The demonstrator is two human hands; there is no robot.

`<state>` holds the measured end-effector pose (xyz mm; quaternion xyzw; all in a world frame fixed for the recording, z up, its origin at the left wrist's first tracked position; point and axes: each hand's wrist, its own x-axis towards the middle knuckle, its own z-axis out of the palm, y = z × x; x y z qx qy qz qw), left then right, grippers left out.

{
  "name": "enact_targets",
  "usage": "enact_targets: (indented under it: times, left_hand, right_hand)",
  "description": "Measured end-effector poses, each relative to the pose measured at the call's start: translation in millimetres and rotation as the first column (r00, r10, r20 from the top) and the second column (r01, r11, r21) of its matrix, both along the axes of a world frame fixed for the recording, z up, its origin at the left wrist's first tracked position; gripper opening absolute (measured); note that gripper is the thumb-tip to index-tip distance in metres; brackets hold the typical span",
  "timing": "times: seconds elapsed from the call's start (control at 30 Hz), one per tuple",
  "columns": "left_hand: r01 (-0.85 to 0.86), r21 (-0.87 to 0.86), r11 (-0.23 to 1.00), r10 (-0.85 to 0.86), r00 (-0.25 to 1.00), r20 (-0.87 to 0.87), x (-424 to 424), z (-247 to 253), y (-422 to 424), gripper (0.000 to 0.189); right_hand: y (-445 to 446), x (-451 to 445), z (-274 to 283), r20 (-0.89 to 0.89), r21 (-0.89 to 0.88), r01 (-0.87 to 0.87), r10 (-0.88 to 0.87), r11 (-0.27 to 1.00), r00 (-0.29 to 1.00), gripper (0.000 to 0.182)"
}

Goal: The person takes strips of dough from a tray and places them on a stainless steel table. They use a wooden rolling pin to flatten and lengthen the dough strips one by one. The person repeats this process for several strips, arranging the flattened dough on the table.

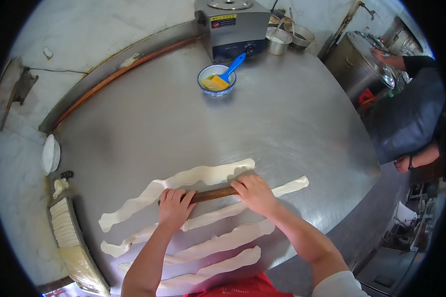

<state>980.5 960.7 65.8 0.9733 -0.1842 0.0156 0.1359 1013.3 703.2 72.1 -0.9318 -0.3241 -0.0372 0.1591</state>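
Both hands grip a short wooden rolling pin [215, 195]: my left hand [175, 208] lies over its left end, my right hand [255, 193] over its right end. Just beyond the pin, a wide, flattened dough strip [204, 175] stretches across the steel table. A narrower dough strip [217, 217] runs beneath my forearms on the near side of the pin. Closer to my body lie a third dough strip [223, 243] and a fourth dough strip [215, 269]. My left forearm hides parts of the nearer strips.
A blue-patterned bowl [204, 89] holds yellowish liquid and a blue-handled brush [232, 69]. Behind it stands a steel appliance [238, 33]. A tray of dough pieces [65, 222], partly under plastic film, sits left. Right, another person [409, 111] stands near a large lidded pot [343, 63].
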Motion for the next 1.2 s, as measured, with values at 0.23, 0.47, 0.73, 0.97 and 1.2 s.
enact_targets:
  times: [0.23,0.47,0.73,0.97,1.2]
  left_hand:
    - [0.062,0.079,0.995,-0.054,0.993,-0.106,70.6,-10.0,-66.6,0.046]
    - [-0.053,0.163,0.985,0.048,0.998,0.033,136.3,-14.6,-83.6,0.050]
    - [-0.071,0.166,0.984,0.089,0.990,-0.105,72.5,-3.7,-83.3,0.054]
    - [-0.109,-0.114,0.987,0.102,0.992,-0.071,12.8,9.3,-66.4,0.053]
    - [-0.483,-0.345,0.804,0.422,0.874,-0.240,-154.0,30.4,-11.3,0.043]
  right_hand:
    - [-76.2,39.5,2.5,-0.064,-0.009,0.337,-0.337,0.941,0.939,0.042]
    - [-82.6,100.6,-15.3,0.079,-0.032,0.450,-0.446,0.893,0.891,0.050]
    - [-73.5,12.4,-4.2,0.019,-0.028,0.291,-0.291,0.956,0.957,0.044]
    - [-92.4,8.1,8.5,-0.129,-0.074,0.373,-0.380,0.925,0.916,0.026]
    - [-139.0,-7.3,6.0,-0.415,0.091,0.624,-0.540,0.776,0.732,0.029]
